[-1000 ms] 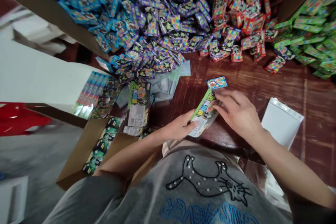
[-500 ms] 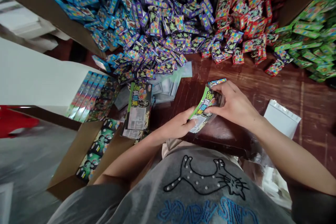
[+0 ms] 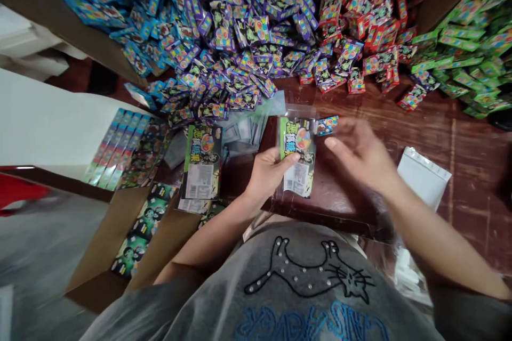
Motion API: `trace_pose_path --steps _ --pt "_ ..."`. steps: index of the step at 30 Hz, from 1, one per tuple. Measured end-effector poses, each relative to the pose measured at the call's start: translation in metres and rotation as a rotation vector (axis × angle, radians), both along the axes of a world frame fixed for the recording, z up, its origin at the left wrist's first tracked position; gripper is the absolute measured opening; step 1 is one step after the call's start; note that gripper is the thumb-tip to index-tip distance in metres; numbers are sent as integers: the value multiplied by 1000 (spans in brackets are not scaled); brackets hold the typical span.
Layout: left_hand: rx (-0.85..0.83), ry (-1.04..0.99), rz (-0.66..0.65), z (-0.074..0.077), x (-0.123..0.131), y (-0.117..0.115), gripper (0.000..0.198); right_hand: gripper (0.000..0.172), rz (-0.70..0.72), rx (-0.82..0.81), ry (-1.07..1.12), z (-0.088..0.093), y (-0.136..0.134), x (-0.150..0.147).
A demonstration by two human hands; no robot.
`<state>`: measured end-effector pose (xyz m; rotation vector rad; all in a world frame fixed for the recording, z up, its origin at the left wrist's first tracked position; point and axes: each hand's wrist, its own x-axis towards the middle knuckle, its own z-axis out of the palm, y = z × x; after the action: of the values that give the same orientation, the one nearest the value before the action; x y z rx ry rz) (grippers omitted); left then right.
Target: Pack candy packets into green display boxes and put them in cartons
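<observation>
My left hand pinches a clear pouch with a green printed card by its left edge and holds it flat above the dark wooden table. My right hand hovers just right of the pouch, fingers loosely spread and blurred, holding nothing that I can see. A small blue box lies on the table beside the pouch's upper right corner, near my right fingertips.
Heaps of small boxes cover the far side: blue, purple, red, green. Empty clear pouches and a filled pouch lie left. A cardboard box of packs stands lower left. A white bag lies right.
The pouch was turned from tilted to flat and moved left in my left hand. My right hand let go of it and drew back to the right.
</observation>
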<state>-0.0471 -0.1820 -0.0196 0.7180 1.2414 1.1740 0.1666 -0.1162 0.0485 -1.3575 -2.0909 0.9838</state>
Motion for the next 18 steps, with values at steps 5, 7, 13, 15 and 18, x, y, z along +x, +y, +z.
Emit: trace_pose_path --steps 5,7,13,15,18 --pt "17 -89 189 -16 26 -4 43 44 -226 -106 -318 -50 -38 -48" --pt "1 -38 207 -23 27 -9 42 40 -201 -89 -410 -60 -39 -58" --pt "-29 367 100 -25 -3 -34 50 45 -1 61 -294 -51 26 -13" --pt "90 510 64 -23 -16 -45 59 56 25 292 -335 -44 71 11" --pt "349 838 142 -14 -27 -52 91 70 116 455 -473 -40 140 30"
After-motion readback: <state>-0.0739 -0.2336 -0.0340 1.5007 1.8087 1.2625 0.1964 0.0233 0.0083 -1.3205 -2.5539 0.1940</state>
